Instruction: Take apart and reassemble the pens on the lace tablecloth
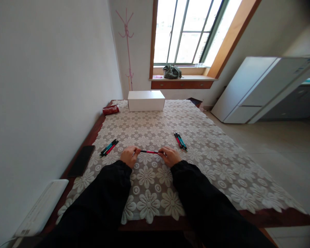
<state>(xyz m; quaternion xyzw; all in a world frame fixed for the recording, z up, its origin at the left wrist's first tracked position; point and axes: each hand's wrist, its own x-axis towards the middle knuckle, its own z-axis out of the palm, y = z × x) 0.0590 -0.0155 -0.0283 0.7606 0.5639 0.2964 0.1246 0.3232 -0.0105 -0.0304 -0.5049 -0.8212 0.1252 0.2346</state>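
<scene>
A slim red and black pen [151,152] lies level between my two hands, a little above or on the lace tablecloth; I cannot tell which. My left hand [130,155] pinches its black end. At the other end, my right hand [169,156] has its fingers closed on the pen. To the left of my left hand lies a small group of red, teal and black pens [109,148]. Another such group of pens [180,141] rests beyond my right hand, slightly to its right.
A white box [146,101] stands at the table's far end, with a red packet [111,110] to its left. Along the left edge lie a black phone [81,161] and a white device [42,207]. The flowered tablecloth [148,203] covers most of the table.
</scene>
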